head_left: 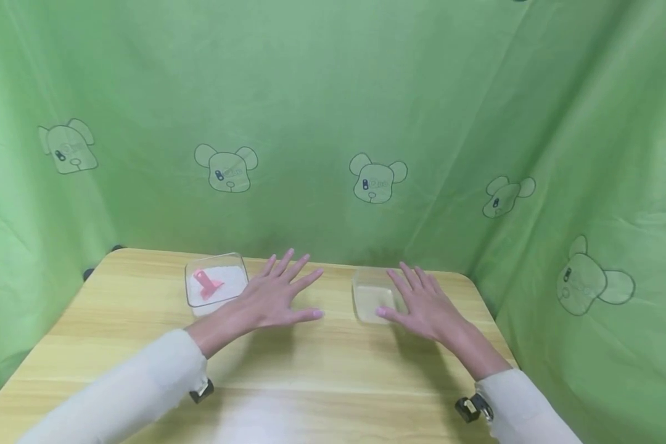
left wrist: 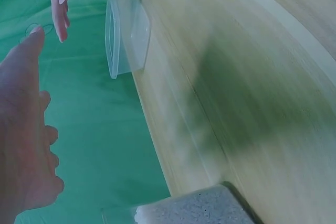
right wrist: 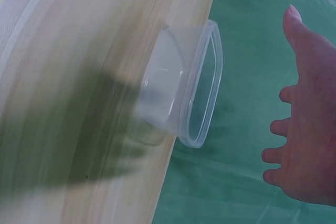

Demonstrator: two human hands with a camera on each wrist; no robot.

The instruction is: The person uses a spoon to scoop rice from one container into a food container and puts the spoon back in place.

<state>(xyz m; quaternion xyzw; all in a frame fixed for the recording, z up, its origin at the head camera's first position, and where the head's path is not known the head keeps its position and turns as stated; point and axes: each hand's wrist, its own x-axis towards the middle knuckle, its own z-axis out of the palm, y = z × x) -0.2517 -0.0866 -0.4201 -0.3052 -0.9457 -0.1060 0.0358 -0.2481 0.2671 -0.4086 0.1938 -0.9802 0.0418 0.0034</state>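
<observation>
My left hand (head_left: 277,296) is spread flat in the air, palm down, beside a see-through square container (head_left: 190,296). White grainy powder (head_left: 233,280) fills part of that container, and a small pink scoop (head_left: 204,283) lies on it. Over at the right, my right hand (head_left: 427,308) hovers with fingers spread, partly covering a translucent plastic container (head_left: 361,302) in the head view. The right wrist view shows this tub (right wrist: 163,82) standing on the table below and apart from the hand (right wrist: 310,129). Neither hand holds anything. In the left wrist view, the powder container is cut off at the bottom edge.
Both containers stand near the far edge of a light wooden table (head_left: 322,370). A green curtain (head_left: 305,123) printed with bear heads hangs behind the table and along its sides. Dark devices sit at the left cuff (head_left: 202,391) and right cuff (head_left: 472,408).
</observation>
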